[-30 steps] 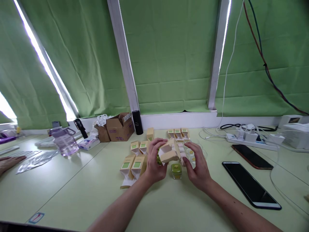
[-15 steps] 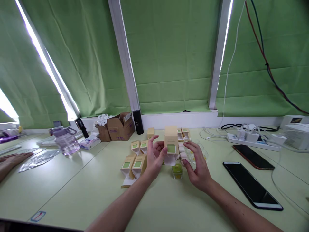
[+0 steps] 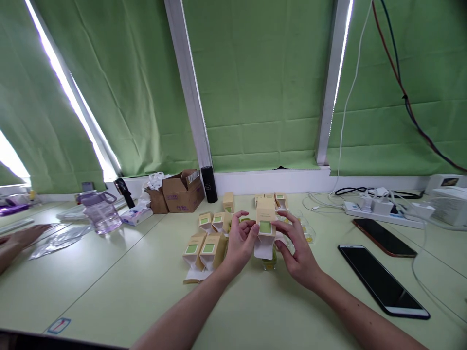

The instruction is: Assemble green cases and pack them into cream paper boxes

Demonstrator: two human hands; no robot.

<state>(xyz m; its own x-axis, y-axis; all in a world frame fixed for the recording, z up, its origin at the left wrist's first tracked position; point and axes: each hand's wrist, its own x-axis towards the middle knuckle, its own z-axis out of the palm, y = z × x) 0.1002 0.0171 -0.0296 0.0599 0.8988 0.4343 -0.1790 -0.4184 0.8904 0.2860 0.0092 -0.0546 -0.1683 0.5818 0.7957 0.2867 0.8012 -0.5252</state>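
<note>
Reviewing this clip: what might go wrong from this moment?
1. The box is held up with its white flap hanging down in front of the jar; lowering the box might bump or shift the jar.
2. The left hand and its forearm are close to the open boxes on the table, so a sideways move might knock them.
3. The loose flap might crease if pressed.

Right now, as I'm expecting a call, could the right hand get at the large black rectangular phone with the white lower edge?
Probably yes: the phone lies to the right of the right hand, and nothing visible stands between them, though that hand is beside the raised tan cardboard box.
</note>
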